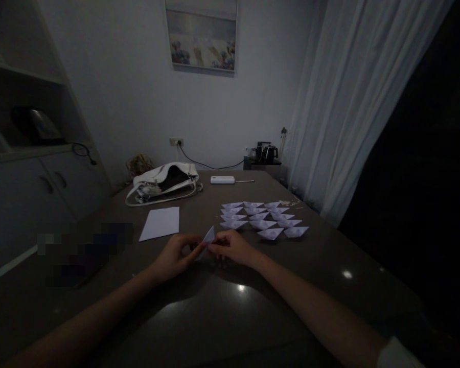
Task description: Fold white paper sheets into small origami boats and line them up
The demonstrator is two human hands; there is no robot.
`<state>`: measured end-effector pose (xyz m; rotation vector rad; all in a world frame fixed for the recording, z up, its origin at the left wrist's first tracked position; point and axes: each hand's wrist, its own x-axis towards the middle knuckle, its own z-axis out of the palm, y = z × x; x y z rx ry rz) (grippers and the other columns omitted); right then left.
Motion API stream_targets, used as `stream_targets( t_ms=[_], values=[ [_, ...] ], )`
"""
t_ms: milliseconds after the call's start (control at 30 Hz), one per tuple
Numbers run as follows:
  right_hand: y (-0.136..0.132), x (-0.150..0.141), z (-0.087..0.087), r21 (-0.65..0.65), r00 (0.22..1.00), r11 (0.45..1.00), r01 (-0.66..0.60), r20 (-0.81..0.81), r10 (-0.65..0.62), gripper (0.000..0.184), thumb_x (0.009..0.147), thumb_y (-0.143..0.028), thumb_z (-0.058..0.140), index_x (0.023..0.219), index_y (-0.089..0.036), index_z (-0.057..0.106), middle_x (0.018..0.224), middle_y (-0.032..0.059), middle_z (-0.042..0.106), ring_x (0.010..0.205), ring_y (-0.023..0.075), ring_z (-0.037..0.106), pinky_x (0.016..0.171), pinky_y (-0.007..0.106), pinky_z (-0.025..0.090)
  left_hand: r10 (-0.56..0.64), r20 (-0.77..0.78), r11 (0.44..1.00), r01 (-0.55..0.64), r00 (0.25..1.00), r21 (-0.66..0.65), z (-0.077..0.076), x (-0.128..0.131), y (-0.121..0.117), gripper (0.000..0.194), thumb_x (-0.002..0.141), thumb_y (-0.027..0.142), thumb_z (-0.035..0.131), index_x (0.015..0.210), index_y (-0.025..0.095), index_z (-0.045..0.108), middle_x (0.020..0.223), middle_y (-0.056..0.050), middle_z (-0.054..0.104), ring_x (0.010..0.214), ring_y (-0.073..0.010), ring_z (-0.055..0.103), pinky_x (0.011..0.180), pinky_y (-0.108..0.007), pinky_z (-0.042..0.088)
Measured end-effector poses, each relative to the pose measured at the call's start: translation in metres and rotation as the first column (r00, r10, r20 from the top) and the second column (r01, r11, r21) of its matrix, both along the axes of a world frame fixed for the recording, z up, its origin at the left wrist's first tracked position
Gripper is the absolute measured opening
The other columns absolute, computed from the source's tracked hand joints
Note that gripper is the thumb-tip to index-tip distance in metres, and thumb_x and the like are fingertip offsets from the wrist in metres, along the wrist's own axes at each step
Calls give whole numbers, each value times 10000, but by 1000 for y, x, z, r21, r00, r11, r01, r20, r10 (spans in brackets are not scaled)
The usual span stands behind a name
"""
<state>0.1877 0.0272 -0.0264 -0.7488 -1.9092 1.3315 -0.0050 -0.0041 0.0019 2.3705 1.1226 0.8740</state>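
Between my two hands, just above the dark table, is a small folded piece of white paper with a pointed tip upward. My left hand pinches it from the left, thumb and fingers closed on its edge. From the right, my right hand grips its other side with bent fingers; the fingertips partly hide the lower part of the paper. Beyond my right hand stand several folded paper boats in rows. A stack of white paper sheets lies flat beyond my left hand.
A white handbag sits at the table's far left, near a white power bank with a short cable. Small crumbs lie by the right edge. The glossy table has a curtain on its right. Something pixelated covers the left side.
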Motion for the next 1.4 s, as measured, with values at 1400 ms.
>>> stream_targets(
  t_ms=[1400],
  values=[
    [8, 4, 1, 103, 974, 978, 183, -150, -167, 271, 738, -339, 667, 939, -157, 656, 861, 46, 651, 677, 132, 586, 582, 238, 468, 57, 43, 994, -52, 997, -96, -5, -2, 9, 288, 858, 437, 491, 935, 173, 575, 819, -35, 655, 729, -187, 614, 630, -256, 449]
  ],
)
